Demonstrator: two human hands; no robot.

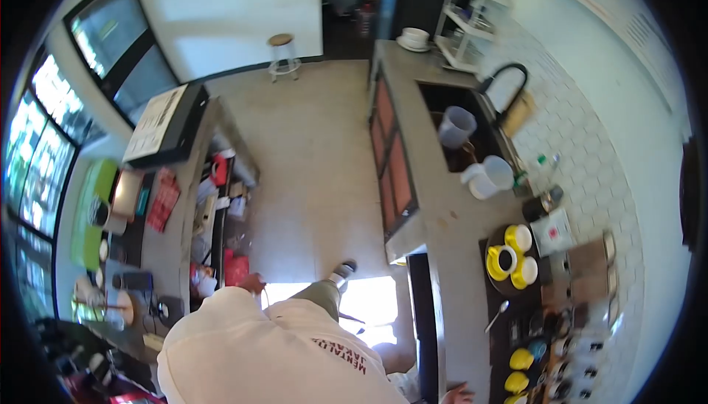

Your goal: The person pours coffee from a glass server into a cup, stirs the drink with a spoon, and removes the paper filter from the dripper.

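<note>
My left hand hangs beside the left counter's open shelf, mostly dark and small. Its finger shape and anything in it cannot be made out. At the bottom edge of the view, my right hand is by the right counter, fingers apart, with nothing visible in it. A black mat with yellow cups and a spoon lies beyond that hand on the counter.
A sink holds a clear pitcher; another pitcher stands beside it. A stool is by the far wall. The left counter holds a black box and a red cloth.
</note>
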